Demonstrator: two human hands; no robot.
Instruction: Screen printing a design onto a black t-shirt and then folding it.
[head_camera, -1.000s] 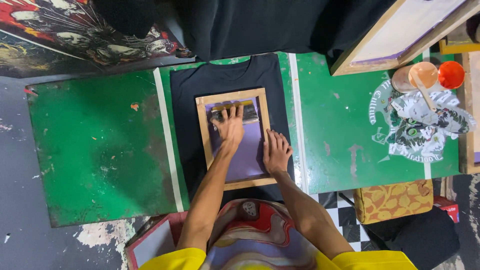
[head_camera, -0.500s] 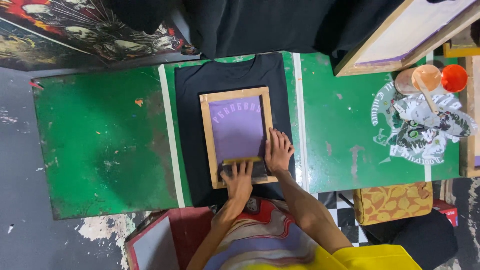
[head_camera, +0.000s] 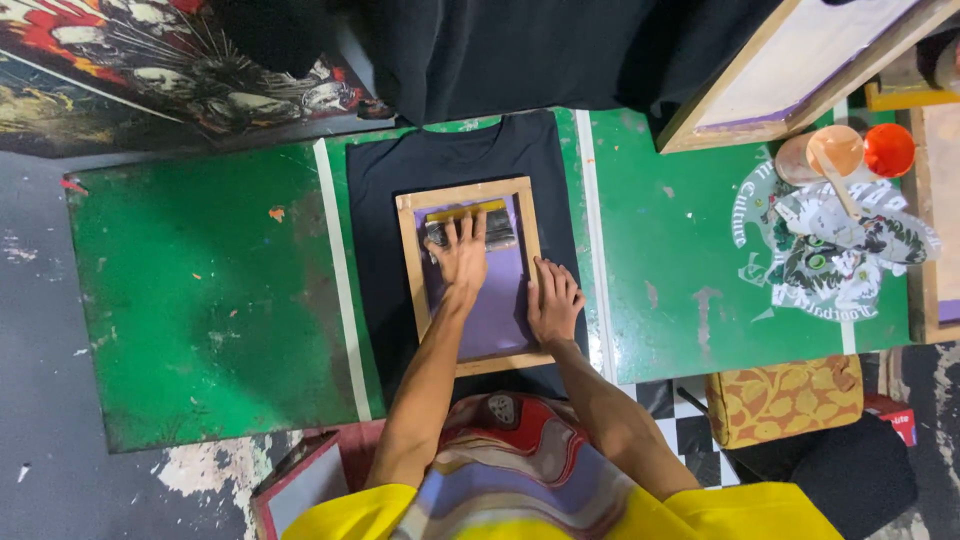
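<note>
A wooden-framed printing screen (head_camera: 411, 262) with purple mesh lies on a black t-shirt (head_camera: 450, 150), which is spread on the green table (head_camera: 200, 290). My left hand (head_camera: 462, 255) is at the far end of the screen. It presses on a squeegee (head_camera: 497, 229) with a yellow wooden handle and a dark blade that lies across the mesh. My right hand (head_camera: 553, 300) rests flat on the frame's right rail near its front corner, fingers spread and pointing away from me.
At the right of the table stand a peach cup with a stick (head_camera: 835, 150) and an orange tub (head_camera: 888, 150), above a printed cloth (head_camera: 830, 250). Another wooden screen (head_camera: 790, 70) leans at the back right. A yellow patterned stool (head_camera: 785, 400) stands by my right side.
My left hand drew the squeegee down the mesh toward me, then moved back up to the far end. My right hand stayed on the frame's right rail.
</note>
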